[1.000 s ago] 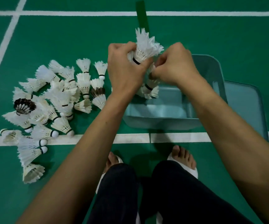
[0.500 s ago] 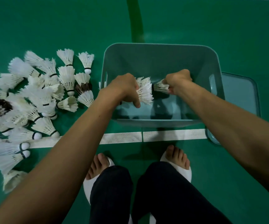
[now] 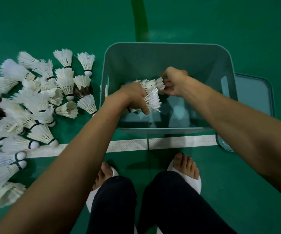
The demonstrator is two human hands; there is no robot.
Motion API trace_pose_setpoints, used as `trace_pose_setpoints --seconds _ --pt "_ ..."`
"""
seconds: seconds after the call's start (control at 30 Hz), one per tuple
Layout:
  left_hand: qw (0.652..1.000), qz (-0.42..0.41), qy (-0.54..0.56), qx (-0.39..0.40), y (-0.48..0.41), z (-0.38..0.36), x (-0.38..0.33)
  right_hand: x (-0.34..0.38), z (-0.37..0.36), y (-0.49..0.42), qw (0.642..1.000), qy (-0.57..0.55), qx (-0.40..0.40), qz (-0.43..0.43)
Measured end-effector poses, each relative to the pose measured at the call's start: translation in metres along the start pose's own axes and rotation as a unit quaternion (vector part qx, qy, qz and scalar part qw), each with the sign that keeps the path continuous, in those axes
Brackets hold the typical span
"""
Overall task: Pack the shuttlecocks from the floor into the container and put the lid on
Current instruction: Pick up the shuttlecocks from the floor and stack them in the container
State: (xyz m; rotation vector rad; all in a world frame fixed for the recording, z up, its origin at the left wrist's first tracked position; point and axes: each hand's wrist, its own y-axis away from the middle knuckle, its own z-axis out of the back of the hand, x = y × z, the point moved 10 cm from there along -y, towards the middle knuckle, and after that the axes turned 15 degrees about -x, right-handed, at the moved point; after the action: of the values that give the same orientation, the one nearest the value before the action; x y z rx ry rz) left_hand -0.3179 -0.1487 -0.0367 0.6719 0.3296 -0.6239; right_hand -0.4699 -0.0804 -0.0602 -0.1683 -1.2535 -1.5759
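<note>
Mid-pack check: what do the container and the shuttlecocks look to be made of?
Container: probably moulded plastic, grey-blue, smooth with a slight gloss; its bottom reflects light and the rim is rounded. Shuttlecocks: seemingly real feather skirts, white, frayed at the tips with visible quills; rounded white bases, cork or foam, cannot tell.

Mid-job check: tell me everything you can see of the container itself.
The container is a pale blue-grey bin, plastic by its look, rectangular with rounded corners and walls tapering to a glossy base. A slot handle is cut in each side wall. It stands upright and lidless on the green floor, just beyond the white line; its lid lies at its right. Both hands reach inside, the left hand and right hand holding shuttlecocks.
</note>
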Motion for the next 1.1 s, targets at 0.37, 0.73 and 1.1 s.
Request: trace_pose_setpoints --seconds 0.37,0.73,1.1 --pt "0.997 -0.011 0.072 -0.034 0.009 0.002 -0.030 0.013 0.033 0.066 0.954 0.203 0.138 0.170" --pt "0.996 0.066 -0.009 0.064 0.004 -0.023 0.007 0.065 0.076 0.036 0.857 0.372 -0.127 0.333" --pt "0.993 0.009 -0.086 0.086 -0.022 -0.028 0.004 -0.004 0.014 -0.024 0.986 0.148 -0.036 0.065"
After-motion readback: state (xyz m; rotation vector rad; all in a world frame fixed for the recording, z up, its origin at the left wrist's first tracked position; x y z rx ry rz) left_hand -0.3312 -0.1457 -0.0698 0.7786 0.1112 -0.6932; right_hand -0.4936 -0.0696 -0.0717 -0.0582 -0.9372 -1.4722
